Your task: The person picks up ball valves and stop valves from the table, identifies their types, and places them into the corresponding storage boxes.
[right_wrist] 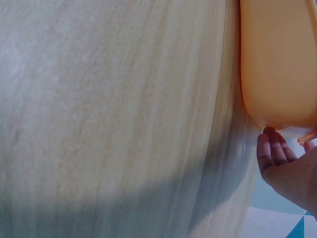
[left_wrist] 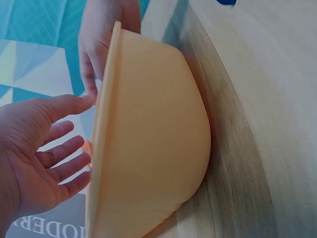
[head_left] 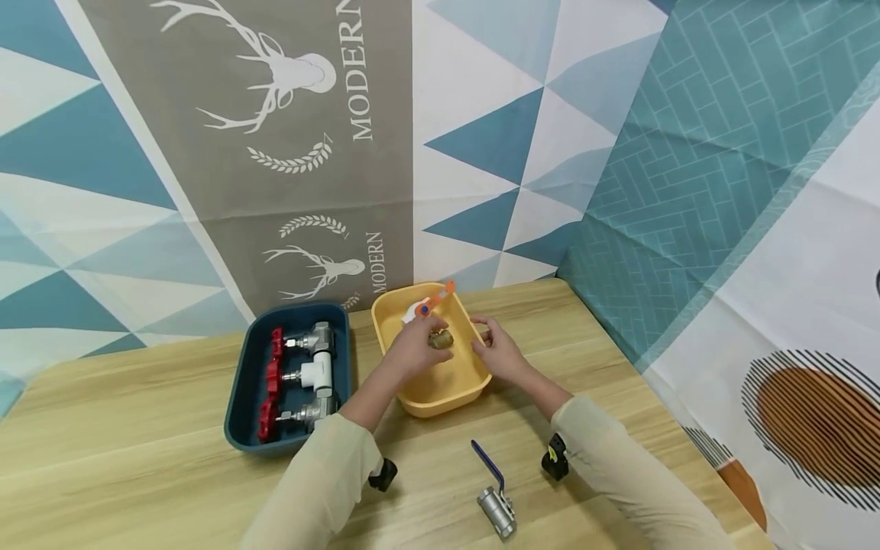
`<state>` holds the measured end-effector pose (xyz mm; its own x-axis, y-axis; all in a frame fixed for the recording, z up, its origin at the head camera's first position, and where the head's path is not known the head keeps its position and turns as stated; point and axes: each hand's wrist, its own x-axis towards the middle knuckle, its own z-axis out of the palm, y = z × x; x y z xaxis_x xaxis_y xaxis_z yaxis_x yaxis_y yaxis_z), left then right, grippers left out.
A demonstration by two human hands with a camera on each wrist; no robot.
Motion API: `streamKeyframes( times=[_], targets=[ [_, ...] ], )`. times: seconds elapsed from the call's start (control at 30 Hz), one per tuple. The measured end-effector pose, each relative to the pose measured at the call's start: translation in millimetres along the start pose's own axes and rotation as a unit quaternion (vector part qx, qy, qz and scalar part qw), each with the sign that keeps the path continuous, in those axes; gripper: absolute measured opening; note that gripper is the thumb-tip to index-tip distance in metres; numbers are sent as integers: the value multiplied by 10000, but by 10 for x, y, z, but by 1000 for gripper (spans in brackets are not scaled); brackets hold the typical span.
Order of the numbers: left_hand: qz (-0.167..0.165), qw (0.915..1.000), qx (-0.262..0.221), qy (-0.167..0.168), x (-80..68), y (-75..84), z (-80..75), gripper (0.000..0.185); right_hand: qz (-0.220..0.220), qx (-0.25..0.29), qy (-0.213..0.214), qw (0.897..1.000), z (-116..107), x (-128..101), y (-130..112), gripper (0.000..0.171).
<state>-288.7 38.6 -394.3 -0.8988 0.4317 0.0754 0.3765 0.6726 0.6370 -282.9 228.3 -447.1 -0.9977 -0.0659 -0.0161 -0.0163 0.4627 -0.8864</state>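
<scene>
A yellow plastic bin (head_left: 443, 393) stands on the table. Inside it lie a white valve with an orange lever (head_left: 435, 299) and a small brass fitting (head_left: 441, 339). My left hand (head_left: 415, 347) reaches over the bin's left side, beside the brass fitting. In the left wrist view its fingers (left_wrist: 67, 166) are spread loosely, with nothing visible between them. At the bin's right side, my right hand (head_left: 502, 350) holds the rim, thumb over the edge and fingers against the outer wall. The right wrist view shows those fingers (right_wrist: 277, 148) touching the wall.
To the left stands a dark blue bin (head_left: 237, 412) holding several valves with red handles (head_left: 273, 376), metal and white bodies. A steel ball valve with a blue lever (head_left: 496, 510) lies on the wooden table (head_left: 137, 451) in front. Patterned cloth (head_left: 481, 145) hangs behind.
</scene>
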Motion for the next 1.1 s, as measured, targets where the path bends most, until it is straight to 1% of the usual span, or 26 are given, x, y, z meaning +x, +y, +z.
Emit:
streamKeyframes(
  times=[0.13, 0.3, 0.6, 0.73, 1.03, 1.1],
  targets=[
    [252, 9986, -457, 18, -97, 30, -35, 48, 3, -41, -44, 10000, -3, -2, -10, 45],
    [510, 9949, -865, 19, -204, 67, -53, 45, 40, -9, -44, 10000, -13, -2, -19, 44],
    [728, 9897, -1231, 84, -311, 97, -48, 43, -4, -136, -16, 9999, 6, -14, -36, 43],
    [772, 9874, -1384, 6, -359, 115, -31, 42, -37, -116, -41, 9999, 5, -19, -34, 43],
    [855, 9803, -1764, -244, -532, 206, -2, 41, -74, -99, -10, 9999, 0, -11, -20, 41],
    [930, 9800, -1736, -288, -571, 234, 8, 40, -78, -75, 10, 9999, 2, -11, -18, 41]
  ],
)
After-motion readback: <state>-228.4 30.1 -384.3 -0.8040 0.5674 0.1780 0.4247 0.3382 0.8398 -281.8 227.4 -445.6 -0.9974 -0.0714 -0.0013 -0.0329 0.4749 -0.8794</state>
